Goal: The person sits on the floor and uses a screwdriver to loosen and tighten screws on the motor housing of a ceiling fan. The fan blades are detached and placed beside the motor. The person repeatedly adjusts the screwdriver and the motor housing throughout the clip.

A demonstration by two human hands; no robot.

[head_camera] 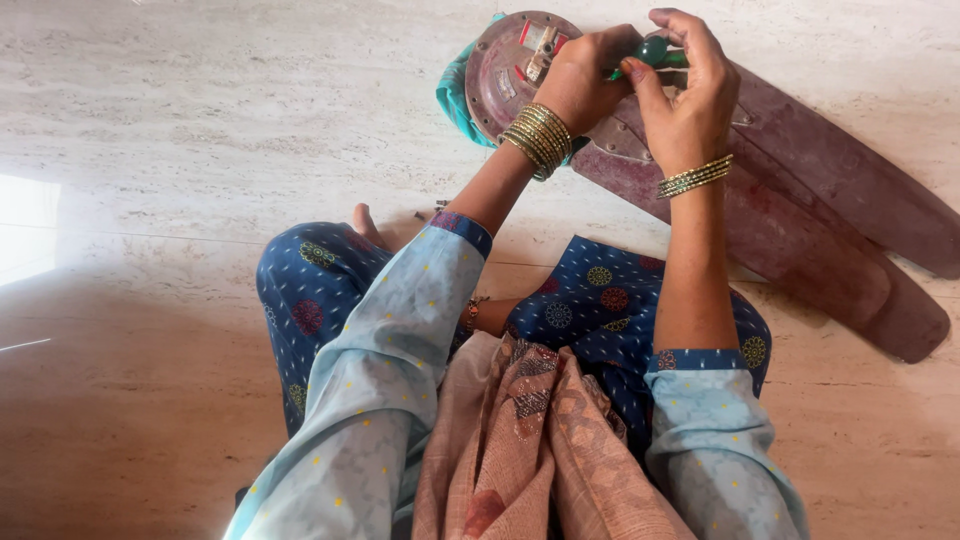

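The dusty maroon metal ceiling fan lies flat on the pale marble floor. The left hand clenches on its round hub, steadying it; the right hand grips a green-handled tool there.

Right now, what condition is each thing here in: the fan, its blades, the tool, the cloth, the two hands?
Fan motor housing: lying on the floor, dusty, round face up.
Fan blades: flat on the floor, reddish-brown, grimy.
Green-handled tool: gripped in the right hand.
Teal cloth: tucked under the housing.
Left hand: closed, resting on the housing.
Right hand: closed around the tool's handle.
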